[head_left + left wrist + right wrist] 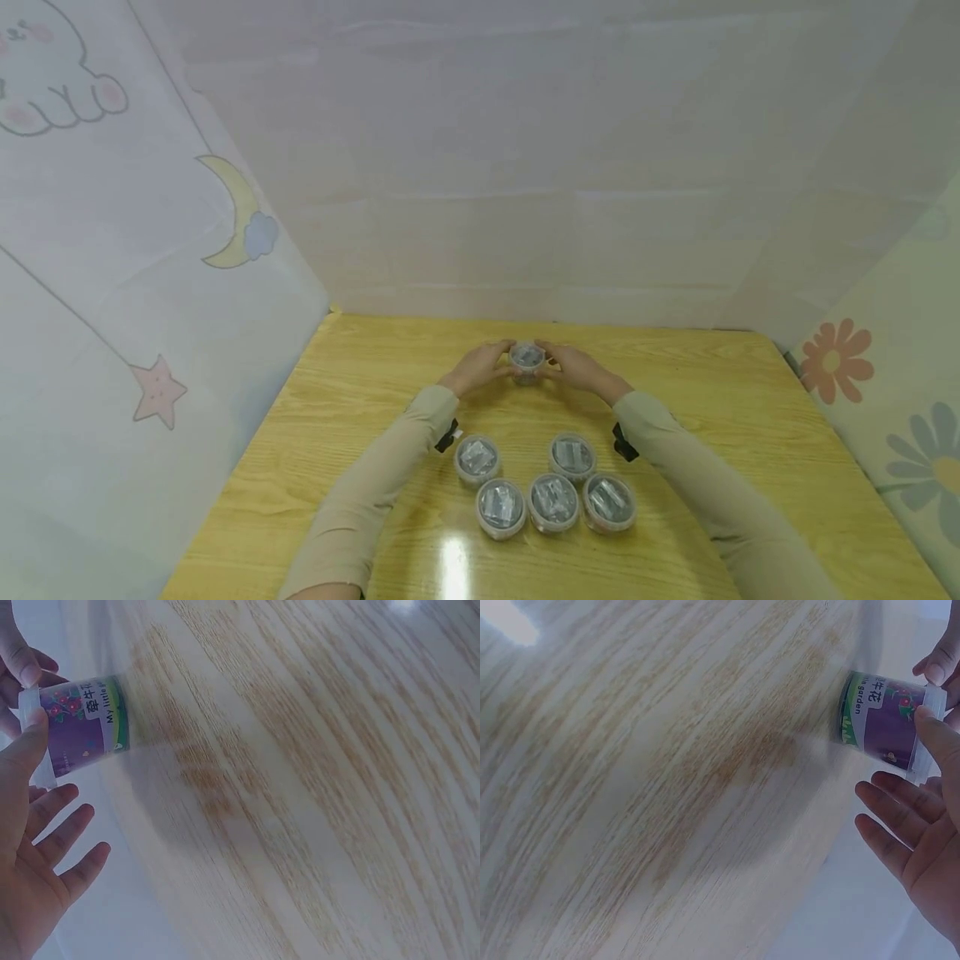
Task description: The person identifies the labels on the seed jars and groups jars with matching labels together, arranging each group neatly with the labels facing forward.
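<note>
A small lidded plastic cup [528, 358] stands near the far edge of the table, between both hands. Its purple and green label, with flowers and the words "My little garden", shows on the cup [82, 724] in the left wrist view. My left hand [477, 369] pinches the rim from the left, thumb on the near side, the other fingers spread below in the left wrist view. From the right, my right hand [581, 369] pinches the same rim, its thumb against the label side of the cup [889, 716]. Silvery packets appear under the clear lid.
Several similar lidded cups stand closer to me between the forearms, among them a back left cup [477, 460] and a front right cup [609, 502]. The wooden table [300, 467] meets a pale back wall [525, 208], with decorated walls at both sides.
</note>
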Motion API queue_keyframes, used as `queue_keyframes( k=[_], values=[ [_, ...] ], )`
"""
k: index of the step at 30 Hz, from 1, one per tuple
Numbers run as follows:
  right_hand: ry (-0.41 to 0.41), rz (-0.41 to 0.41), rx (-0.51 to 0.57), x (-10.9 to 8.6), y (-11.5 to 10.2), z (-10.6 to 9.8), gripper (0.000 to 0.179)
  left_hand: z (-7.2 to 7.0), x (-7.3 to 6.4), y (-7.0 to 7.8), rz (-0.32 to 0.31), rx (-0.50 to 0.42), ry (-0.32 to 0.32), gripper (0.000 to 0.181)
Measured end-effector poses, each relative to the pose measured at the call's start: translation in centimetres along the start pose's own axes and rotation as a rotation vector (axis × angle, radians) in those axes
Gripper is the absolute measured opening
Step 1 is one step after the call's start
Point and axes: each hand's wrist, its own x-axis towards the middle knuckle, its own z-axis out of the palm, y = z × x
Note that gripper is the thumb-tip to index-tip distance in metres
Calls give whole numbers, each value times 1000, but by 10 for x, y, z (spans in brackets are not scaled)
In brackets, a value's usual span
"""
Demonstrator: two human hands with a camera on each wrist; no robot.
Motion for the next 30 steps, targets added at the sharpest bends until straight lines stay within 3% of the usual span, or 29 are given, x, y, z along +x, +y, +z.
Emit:
queue_keyframes(
  k=[15, 24, 30],
  values=[
    [7, 44, -33, -4, 2, -8, 70, -2, 0, -5, -41, -37, 15, 71],
    [39, -1, -52, -6, -2, -10, 62, -5, -8, -15, 5, -64, 30, 66],
    [47, -42, -77, -5, -3, -10, 56, -13, -14, -12, 16, -81, 31, 64]
  ],
)
